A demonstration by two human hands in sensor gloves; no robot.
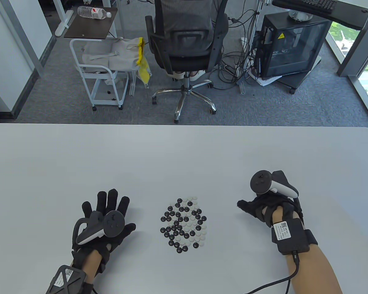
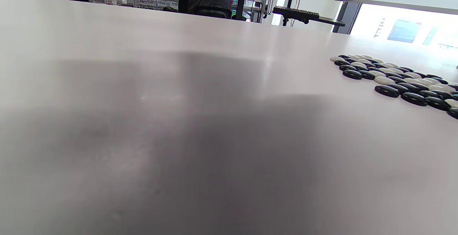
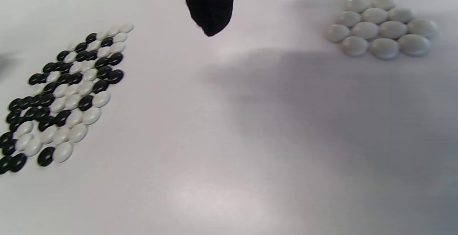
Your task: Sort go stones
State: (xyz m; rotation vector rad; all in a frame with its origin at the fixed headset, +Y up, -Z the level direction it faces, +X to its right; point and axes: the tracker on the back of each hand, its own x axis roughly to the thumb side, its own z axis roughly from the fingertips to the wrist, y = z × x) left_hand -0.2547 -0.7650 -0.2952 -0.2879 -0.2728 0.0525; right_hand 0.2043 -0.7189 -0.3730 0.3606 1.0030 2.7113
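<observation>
Left hand point(image 1: 105, 219) flat on bench point(image 1: 184, 153), fingers spread, holding nothing. Mixed pile point(image 1: 184, 225) of black and white stones mid-bench, too many to count surely. Right hand point(image 1: 265, 208) loosely curled, empty. Right wrist view: eleven white stones point(image 3: 379, 27) clustered apart.

A black mesh office chair point(image 1: 184, 46) is standing on the grey carpet beyond the white table point(image 1: 184, 153), its chrome star base facing the table's far edge. To its left, a white wheeled cart point(image 1: 101, 76) is carrying grey cloth bags with something yellow hanging beside them, and a clear plastic bottle point(image 1: 93, 12) is lying on its side on the dark shelf top above. To the chair's right, a black computer case point(image 1: 289, 46) with a yellow warning sticker is sitting on a low wheeled stand, with loose cables trailing between them. A keyboard point(image 1: 316, 4) is resting on a desk at the upper right.
</observation>
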